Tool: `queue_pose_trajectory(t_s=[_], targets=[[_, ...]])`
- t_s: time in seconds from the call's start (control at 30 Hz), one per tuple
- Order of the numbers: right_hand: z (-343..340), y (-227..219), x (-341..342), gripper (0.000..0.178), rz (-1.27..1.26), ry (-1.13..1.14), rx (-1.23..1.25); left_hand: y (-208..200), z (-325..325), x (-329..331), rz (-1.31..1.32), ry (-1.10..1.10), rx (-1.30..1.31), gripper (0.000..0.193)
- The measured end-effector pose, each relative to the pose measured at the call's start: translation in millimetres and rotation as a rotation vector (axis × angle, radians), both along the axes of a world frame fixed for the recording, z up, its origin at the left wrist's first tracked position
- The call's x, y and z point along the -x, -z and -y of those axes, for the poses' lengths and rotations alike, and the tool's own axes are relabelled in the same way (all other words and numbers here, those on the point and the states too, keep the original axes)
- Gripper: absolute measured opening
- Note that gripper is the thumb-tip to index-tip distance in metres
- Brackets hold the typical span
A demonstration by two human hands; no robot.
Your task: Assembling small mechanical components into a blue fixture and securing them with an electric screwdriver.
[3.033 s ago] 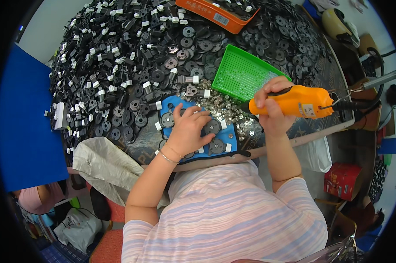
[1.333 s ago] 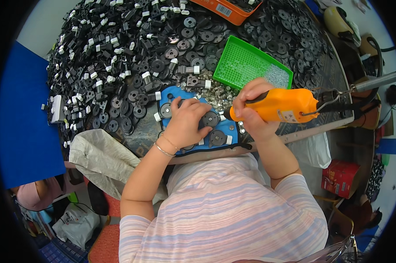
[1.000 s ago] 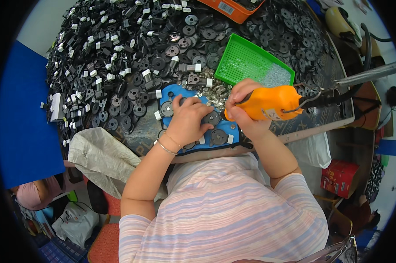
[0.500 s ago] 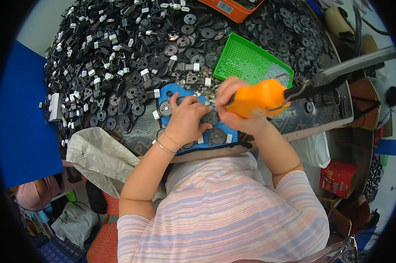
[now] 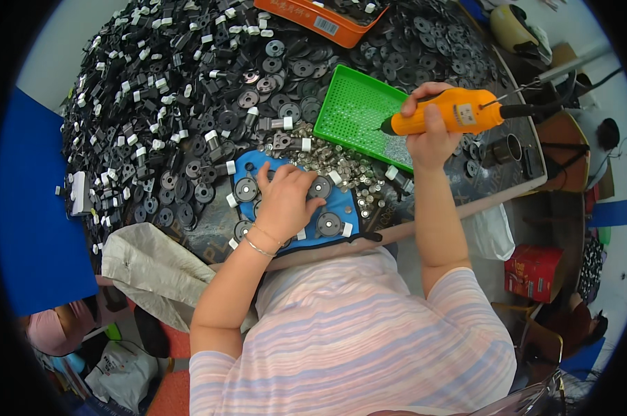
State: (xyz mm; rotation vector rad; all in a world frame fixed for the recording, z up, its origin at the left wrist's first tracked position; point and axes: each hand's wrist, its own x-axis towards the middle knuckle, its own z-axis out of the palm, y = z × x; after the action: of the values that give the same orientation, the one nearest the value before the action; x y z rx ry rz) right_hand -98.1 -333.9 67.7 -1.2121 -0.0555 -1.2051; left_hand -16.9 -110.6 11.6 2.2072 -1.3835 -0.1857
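Blue padding (image 5: 340,201) at the near edge of the surface (image 5: 493,177) carries black discs (image 5: 328,224) under the left hand (image 5: 283,200), its grip spread; uneven pressure could tip one askew. Loose metal pieces (image 5: 348,166) crowd the far side and might stray in if brushed. Beyond, the right hand (image 5: 432,135) wraps an orange power driver (image 5: 480,111), tip above a green tray (image 5: 327,111), where a careless dip could scatter tiny parts (image 5: 398,149).

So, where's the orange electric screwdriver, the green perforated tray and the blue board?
Orange electric screwdriver (image 5: 459,100): head view, on the middle of its body.
Green perforated tray (image 5: 344,144): head view, on its near rim.
Blue board (image 5: 340,202): head view, on a bare patch toward its right.
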Motion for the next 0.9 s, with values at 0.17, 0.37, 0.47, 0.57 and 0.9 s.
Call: queue_pose_trajectory(t_s=[0.17, 0.37, 0.47, 0.57, 0.9], targets=[[-2, 12, -1, 0.019, -0.141, -0.002, 0.065, 2, -2, 0, 0.025, -0.002, 0.021, 0.043], [-7, 11, -5, 0.019, -0.099, -0.073, 0.049, 3, -1, -1, 0.02, -0.005, 0.027, 0.043], [-9, 13, -7, 0.019, -0.135, -0.064, 0.034, 4, -1, -1, 0.022, -0.006, 0.035, 0.042], [-10, 12, -8, 0.018, -0.133, -0.063, 0.024, 5, -1, -1, 0.028, -0.009, 0.05, 0.042], [-10, 12, -9, 0.022, -0.109, -0.057, -0.013, 5, -2, 0, 0.027, -0.007, 0.061, 0.042]])
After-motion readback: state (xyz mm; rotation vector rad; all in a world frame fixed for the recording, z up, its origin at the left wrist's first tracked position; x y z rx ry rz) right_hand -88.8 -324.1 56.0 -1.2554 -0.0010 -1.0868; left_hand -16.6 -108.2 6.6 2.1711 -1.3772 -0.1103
